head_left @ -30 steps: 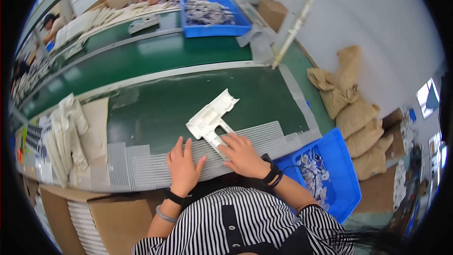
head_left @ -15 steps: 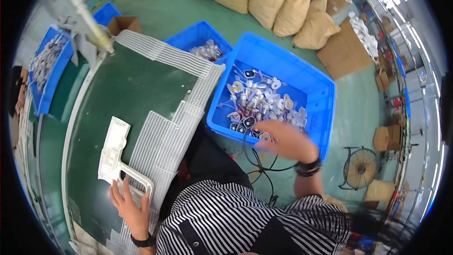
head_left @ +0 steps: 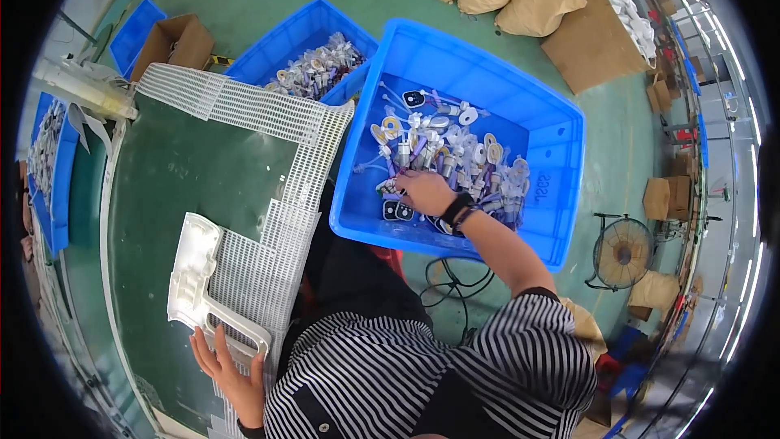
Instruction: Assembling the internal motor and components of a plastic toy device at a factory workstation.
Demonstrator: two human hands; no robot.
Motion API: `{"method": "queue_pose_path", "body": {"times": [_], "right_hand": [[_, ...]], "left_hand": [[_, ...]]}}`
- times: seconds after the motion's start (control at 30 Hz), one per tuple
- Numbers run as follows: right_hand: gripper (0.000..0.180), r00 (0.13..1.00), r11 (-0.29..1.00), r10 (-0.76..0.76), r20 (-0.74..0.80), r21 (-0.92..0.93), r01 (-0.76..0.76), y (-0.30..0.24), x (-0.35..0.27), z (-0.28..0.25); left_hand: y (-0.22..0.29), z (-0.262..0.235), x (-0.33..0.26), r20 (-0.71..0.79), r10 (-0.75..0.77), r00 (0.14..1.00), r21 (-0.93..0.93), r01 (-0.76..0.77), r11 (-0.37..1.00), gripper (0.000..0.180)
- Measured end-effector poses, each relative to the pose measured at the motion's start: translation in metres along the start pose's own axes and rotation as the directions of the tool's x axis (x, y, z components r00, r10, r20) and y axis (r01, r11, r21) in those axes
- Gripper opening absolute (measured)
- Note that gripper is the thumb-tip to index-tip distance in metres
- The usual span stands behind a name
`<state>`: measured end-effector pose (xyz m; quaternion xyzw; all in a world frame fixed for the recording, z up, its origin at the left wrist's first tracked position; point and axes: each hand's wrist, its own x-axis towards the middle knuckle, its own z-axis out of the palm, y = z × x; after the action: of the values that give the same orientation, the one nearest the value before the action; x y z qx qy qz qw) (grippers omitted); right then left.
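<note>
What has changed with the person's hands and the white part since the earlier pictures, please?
The right hand left the white plastic housing on the green table, swung right and reached down into the big blue bin, among the small parts. The left hand stayed by the housing's handle end.

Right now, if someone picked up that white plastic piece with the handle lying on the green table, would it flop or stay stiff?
Probably stiff: the white plastic piece looks like a moulded shell that keeps its shape. Likely light, since it seems thin and hollow. It lies flat under the left hand, so it should slide, not roll.
</note>
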<state>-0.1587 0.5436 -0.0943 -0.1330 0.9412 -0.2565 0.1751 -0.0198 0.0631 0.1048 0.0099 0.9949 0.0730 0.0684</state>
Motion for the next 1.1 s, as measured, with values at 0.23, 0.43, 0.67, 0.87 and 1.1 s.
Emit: {"method": "queue_pose_path", "body": {"times": [0.23, 0.43, 0.67, 0.87, 1.1], "right_hand": [[0.017, 0.92, 0.799, -0.391, -0.02, -0.504, 0.328, 0.014, 0.041, 0.056], [0.014, 0.969, 0.867, -0.193, 0.151, -0.437, 0.241, 0.029, 0.05, 0.023], [0.021, 0.996, 0.772, 0.069, 0.057, 0.63, -0.089, -0.008, 0.015, -0.114], [0.017, 0.92, 0.626, 0.038, -0.39, 0.727, 0.282, -0.074, -0.006, -0.213], [0.023, 0.719, 0.246, -0.242, -0.651, 0.676, 0.695, -0.163, -0.016, -0.327]], "left_hand": [[0.008, -0.004, 0.003, 0.004, -0.022, 1.0, -0.02, 0.022, 1.0, 0.081], [0.008, -0.004, 0.001, -0.014, -0.032, 0.999, -0.047, 0.031, 0.998, 0.08], [0.009, -0.007, 0.001, -0.005, -0.012, 1.0, -0.094, 0.011, 0.995, 0.075], [-0.004, -0.018, -0.001, 0.012, 0.022, 1.0, -0.248, -0.018, 0.969, 0.075], [-0.004, -0.038, 0.012, -0.094, 0.044, 0.995, -0.41, -0.079, 0.909, 0.062]]}}
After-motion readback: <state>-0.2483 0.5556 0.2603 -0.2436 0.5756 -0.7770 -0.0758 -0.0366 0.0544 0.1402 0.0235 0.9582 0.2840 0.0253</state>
